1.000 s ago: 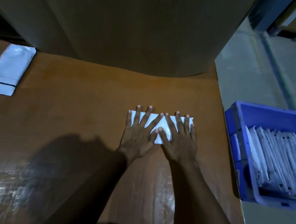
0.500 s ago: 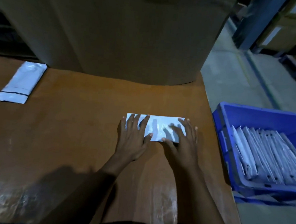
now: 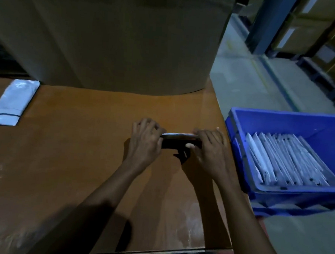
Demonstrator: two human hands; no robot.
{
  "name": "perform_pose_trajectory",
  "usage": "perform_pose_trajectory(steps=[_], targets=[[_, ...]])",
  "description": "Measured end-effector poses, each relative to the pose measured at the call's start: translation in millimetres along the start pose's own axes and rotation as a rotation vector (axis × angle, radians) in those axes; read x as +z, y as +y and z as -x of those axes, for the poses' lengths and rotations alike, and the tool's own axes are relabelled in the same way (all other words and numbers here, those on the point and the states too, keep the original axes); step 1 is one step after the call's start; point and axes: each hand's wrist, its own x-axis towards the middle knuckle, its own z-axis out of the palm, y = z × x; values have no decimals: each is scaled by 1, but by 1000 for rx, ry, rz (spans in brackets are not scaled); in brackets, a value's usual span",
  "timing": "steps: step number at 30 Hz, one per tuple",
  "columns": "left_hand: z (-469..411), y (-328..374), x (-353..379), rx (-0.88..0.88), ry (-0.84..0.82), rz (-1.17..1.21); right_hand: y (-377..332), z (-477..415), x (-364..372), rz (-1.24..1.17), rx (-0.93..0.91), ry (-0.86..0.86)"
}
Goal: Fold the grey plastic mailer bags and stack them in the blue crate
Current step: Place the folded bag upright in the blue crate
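the folded mailer (image 3: pixel 179 136) is held edge-on just above the table (image 3: pixel 71 159), gripped at both ends. the left hand (image 3: pixel 144 141) is curled round the left end. the right hand (image 3: pixel 210 147) is closed on the right end, with fingers over the top and a thumb tip seen beneath. the crate (image 3: pixel 282 119) stands just off the table's right edge, with a row of folded bags (image 3: pixel 287 163) leaning in it — so the step in hand is judged to be the carry across. it is best done with the fold pressed shut, since slick plastic is likely to spring open if the pinch is eased. the mailer should be tilted to match the row and slid in beside it — not dropped flat. a second mailer (image 3: pixel 13 102) lies flat at the table's far left.
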Motion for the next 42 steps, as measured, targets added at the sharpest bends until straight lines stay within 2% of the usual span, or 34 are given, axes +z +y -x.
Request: perform_pose_trajectory(steps=[6, 10, 12, 16, 20, 26, 28, 31, 35, 38, 42], targets=[[-67, 30, -16, 217, -1, 55, 47, -4, -59, 65, 53, 164], [-115, 76, -12, 321, 36, 60, 88, 7, -114, 105, 154, 97], [-140, 111, -3, 393, 51, 83, 113, 18, -141, 137, 211, 85], [-195, 195, 24, 575, 71, 131, 169, 45, -190, 190, 299, 203], [-246, 284, 66, 719, -2, 46, 238, 80, -223, 299, 384, 249], [-286, 400, 141, 836, -107, -28, 325, 111, -242, 408, 546, 257], [-291, 426, 167, 851, -118, -26, 345, 115, -242, 463, 608, 178], [-295, 456, 209, 850, -172, -10, 367, 114, -237, 540, 749, -50], [-292, 476, 265, 901, -295, 33, 390, 109, -220, 521, 888, -289], [-285, 481, 303, 968, -388, 35, 404, 107, -198, 618, 903, -527], [-274, 483, 338, 1028, -438, 45, 425, 105, -173, 616, 865, -736]])
